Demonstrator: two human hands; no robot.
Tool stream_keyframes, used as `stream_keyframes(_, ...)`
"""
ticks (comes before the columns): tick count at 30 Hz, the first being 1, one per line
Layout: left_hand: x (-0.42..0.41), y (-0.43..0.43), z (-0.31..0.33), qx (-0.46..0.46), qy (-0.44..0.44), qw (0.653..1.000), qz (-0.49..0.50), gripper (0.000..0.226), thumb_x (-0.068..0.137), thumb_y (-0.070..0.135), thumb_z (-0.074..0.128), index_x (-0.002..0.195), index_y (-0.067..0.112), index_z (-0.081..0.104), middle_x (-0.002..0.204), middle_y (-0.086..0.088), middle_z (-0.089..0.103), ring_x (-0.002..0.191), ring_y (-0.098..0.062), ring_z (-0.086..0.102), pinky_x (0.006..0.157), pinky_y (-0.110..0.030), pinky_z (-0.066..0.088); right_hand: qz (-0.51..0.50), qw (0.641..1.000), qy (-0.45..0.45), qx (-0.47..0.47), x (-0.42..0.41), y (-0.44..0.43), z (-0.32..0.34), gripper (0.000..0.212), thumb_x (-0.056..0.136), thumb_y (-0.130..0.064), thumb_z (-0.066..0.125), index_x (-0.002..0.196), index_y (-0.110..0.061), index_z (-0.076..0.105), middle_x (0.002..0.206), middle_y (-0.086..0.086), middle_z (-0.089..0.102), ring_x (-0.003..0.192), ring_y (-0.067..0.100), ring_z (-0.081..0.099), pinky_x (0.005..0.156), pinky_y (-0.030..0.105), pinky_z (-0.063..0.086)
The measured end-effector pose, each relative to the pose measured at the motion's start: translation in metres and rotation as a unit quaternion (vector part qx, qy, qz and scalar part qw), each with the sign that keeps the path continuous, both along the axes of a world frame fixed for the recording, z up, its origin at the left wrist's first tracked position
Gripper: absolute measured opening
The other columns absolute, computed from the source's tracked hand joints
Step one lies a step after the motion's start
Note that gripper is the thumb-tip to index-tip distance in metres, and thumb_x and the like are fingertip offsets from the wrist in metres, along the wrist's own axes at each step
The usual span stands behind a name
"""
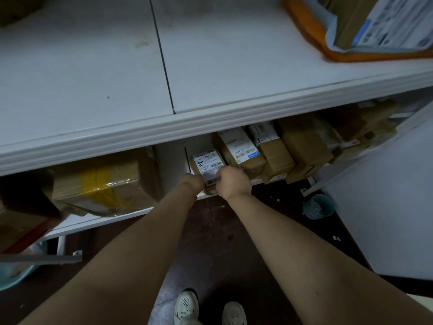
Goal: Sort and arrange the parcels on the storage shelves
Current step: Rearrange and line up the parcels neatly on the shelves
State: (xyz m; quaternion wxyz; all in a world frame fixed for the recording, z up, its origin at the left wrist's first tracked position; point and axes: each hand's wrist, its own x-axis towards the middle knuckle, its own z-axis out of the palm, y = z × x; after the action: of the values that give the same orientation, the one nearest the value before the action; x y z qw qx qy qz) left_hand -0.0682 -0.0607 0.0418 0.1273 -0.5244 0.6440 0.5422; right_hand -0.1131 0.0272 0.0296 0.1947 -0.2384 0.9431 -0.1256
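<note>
The lower shelf (112, 219) carries a row of brown parcels (276, 158) on its right part. Step in hand: seating 1 small labelled parcel (206, 166) at the row's left end. My right hand (233, 181) curls round its near right edge. My left hand (193, 182) touches its left corner; fingers hidden, so I cannot tell that grip. Next, in my judgement: push it flush to its neighbour.

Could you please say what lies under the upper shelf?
A taped box and a row of parcels; left hand and right hand grip one labelled parcel. The upper shelf hides their backs.
</note>
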Motion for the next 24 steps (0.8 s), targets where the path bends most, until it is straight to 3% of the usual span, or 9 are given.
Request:
stream_keyframes(3,0.002,0.002,0.034,-0.003,0.027,0.998,-0.048,0.019,0.097,0.004,0.041,0.103,-0.005,0.058,0.087,-0.014,0.050,0.064,-0.019,0.044,0.060,-0.029,0.042,0.008,1.000,-0.004,-0.012,0.001,0.007,0.036,0.025,0.095,-0.014,0.050,0.116,-0.016,0.065,0.114,0.008,0.064,0.105,0.026,0.060,0.073,0.030,0.048)
stream_keyframes(5,0.000,0.005,0.065,-0.023,0.039,0.996,-0.073,0.021,0.098,0.002,0.039,0.081,0.003,0.052,0.079,-0.011,0.050,0.064,-0.018,0.047,0.062,-0.028,0.043,0.024,0.999,0.002,-0.022,0.004,0.012,0.066,0.024,0.095,-0.016,0.051,0.115,-0.015,0.064,0.113,0.009,0.063,0.104,0.027,0.060,0.072,0.031,0.048)
stream_keyframes(10,0.007,0.022,0.147,-0.022,0.064,0.992,-0.102,0.019,0.093,0.008,0.050,0.076,0.004,0.056,0.070,-0.012,0.058,0.060,-0.019,0.054,0.056,-0.028,0.047,0.072,0.996,0.033,-0.046,0.010,0.026,0.140,0.017,0.090,-0.014,0.052,0.102,-0.010,0.063,0.108,0.012,0.064,0.100,0.030,0.060,0.068,0.031,0.044)
stream_keyframes(15,0.011,0.024,0.214,-0.049,0.122,0.986,-0.105,0.012,0.094,0.002,0.051,0.084,-0.001,0.057,0.081,-0.019,0.061,0.074,-0.029,0.062,0.079,-0.043,0.056,0.094,0.988,0.084,-0.085,0.011,0.029,0.204,0.018,0.085,-0.013,0.055,0.099,-0.012,0.066,0.100,0.010,0.065,0.096,0.031,0.062,0.073,0.033,0.049)
stream_keyframes(19,0.005,0.008,0.252,-0.099,0.145,0.979,-0.105,0.016,0.093,0.008,0.055,0.101,-0.004,0.062,0.086,-0.017,0.068,0.067,-0.022,0.066,0.065,-0.032,0.058,0.097,0.982,0.116,-0.115,0.000,0.012,0.237,0.010,0.085,-0.014,0.056,0.090,-0.015,0.064,0.090,0.006,0.063,0.091,0.027,0.062,0.074,0.034,0.051)
stream_keyframes(24,-0.025,-0.034,0.283,-0.137,0.183,0.971,-0.071,0.016,0.094,0.008,0.050,0.107,0.000,0.055,0.078,-0.012,0.061,0.064,-0.019,0.059,0.066,-0.032,0.053,0.068,0.981,0.123,-0.134,-0.037,-0.032,0.259,0.028,0.091,-0.017,0.055,0.117,-0.021,0.064,0.118,0.001,0.063,0.108,0.023,0.059,0.082,0.028,0.046)
